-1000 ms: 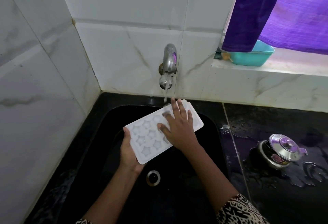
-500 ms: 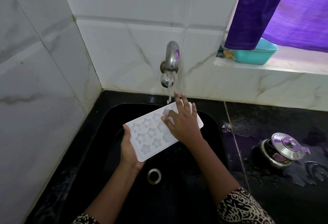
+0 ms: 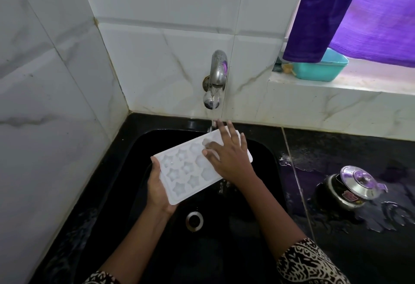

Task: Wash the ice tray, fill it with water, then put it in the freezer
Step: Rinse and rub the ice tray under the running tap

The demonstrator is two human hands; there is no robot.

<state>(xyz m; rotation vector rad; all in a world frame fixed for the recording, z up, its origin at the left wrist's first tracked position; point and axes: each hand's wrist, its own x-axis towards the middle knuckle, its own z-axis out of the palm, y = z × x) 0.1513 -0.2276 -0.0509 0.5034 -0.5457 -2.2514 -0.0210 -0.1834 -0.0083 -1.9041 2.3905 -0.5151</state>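
A white ice tray (image 3: 182,171) with star-shaped cells is held tilted over the black sink (image 3: 258,193). My left hand (image 3: 158,188) grips its near left end, thumb on the rim. My right hand (image 3: 226,152) lies flat on the tray's far half, fingers spread and straight, covering several cells. A thin stream of water runs from the steel tap (image 3: 216,79) onto the tray's far edge beside my fingertips.
The sink drain (image 3: 194,220) lies below the tray. On the wet black counter to the right stands a small steel pot with a lid (image 3: 352,186). A teal tub (image 3: 321,69) sits on the window ledge under a purple curtain (image 3: 350,14). White tiled walls close the left and back.
My right hand has slid along the tray toward its far end under the tap. The left hand keeps its hold on the near end.
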